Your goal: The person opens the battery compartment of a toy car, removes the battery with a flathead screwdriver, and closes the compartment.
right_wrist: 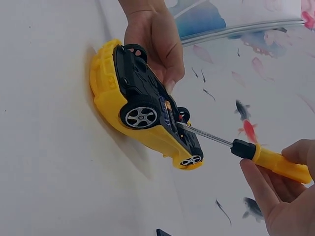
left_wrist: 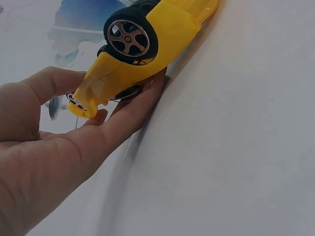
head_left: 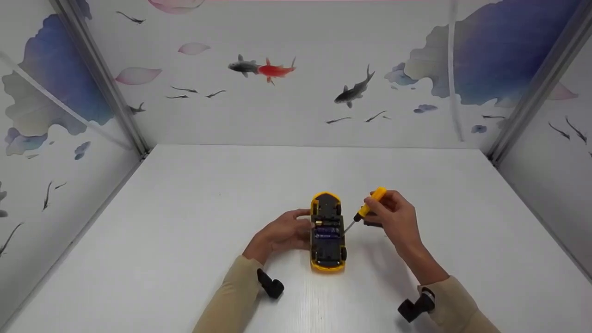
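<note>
A yellow toy car [head_left: 328, 256] lies wheels up on the white table, its black underside and battery bay exposed. Two purple batteries [head_left: 327, 233] show in the bay, with a gold-coloured piece just above them. My left hand [head_left: 287, 231] holds the car by its left side, thumb near the bay, fingers by the body [left_wrist: 172, 34]. In my right hand [head_left: 401, 221] is a screwdriver [right_wrist: 278, 163] with a yellow handle, slanting down leftward. Its metal shaft reaches the bay's right edge; the tip's exact contact is hard to tell. Below the right fingers sits a small dark flat piece [head_left: 373, 224].
The white tabletop [head_left: 208, 185] is bounded by a back wall [head_left: 296, 115] and side walls printed with fish and petals. Metal posts [head_left: 536, 83] stand at the back corners. Black wrist cameras [head_left: 272, 284] sit on both sleeves.
</note>
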{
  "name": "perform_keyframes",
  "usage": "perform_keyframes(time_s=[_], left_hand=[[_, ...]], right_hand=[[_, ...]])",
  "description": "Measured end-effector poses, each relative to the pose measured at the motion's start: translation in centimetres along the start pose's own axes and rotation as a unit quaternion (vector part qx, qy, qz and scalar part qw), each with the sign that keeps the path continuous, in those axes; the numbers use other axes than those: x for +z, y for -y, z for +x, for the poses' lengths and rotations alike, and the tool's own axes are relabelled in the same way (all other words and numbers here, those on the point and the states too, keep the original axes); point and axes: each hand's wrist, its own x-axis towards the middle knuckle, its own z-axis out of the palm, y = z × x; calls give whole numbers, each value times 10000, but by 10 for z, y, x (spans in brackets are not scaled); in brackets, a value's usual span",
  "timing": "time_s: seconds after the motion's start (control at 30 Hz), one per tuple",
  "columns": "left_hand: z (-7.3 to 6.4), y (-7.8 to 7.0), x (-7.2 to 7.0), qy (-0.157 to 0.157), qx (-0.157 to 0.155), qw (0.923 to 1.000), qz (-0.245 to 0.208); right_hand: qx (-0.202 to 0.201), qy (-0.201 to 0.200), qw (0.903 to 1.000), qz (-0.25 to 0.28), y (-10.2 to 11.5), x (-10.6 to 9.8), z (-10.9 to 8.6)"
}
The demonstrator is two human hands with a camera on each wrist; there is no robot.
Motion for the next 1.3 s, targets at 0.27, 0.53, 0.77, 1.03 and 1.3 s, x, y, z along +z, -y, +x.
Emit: perform_keyframes(time_s=[0.27,0.53,0.77,1.03,1.3], left_hand=[[1,1,0,-19,8,10000,16],[0,0,0,-37,-17,10000,33],[-3,-1,0,-88,-70,9999,90],[0,0,1,-66,12,9999,154],[0,-2,4,-239,-32,9994,233]], right_hand=[[-89,-50,9998,-190,-5,5,-1],[-273,10,9996,-60,-8,7,-4],[-522,-34,9984,-234,-11,11,-12],[-1080,116,9927,-524,-16,13,-20],[-1062,80,9936,-382,-23,13,-24]])
